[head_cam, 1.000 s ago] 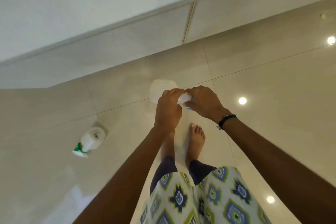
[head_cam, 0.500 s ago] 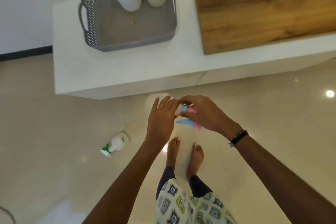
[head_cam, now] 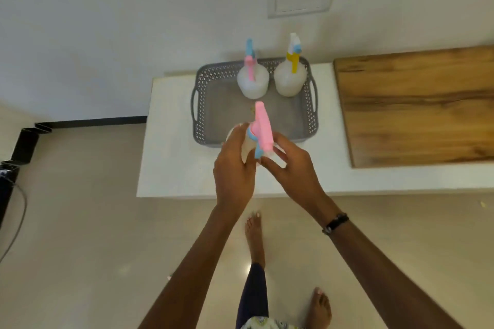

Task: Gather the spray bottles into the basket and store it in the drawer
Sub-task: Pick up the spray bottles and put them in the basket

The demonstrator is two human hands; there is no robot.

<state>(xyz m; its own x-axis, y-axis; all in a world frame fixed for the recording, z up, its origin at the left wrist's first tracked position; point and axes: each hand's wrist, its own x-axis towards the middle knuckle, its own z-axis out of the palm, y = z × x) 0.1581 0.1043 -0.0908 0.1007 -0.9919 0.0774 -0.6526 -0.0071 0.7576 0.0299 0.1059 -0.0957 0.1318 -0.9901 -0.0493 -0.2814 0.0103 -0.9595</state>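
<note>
Pinching the pink-topped spray bottle [head_cam: 260,131], both hands' grips meet just before the basket [head_cam: 311,104].

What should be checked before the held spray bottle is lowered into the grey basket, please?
1. Grip: left hand and right hand both hold the pink-topped bottle: ok.
2. Free floor in the grey basket, in front of the two standing bottles: ok.
3. Those two upright: ok.
4. Basket fully on the white counter: ok.
5. Held bottle's cap tight: cannot tell.
</note>
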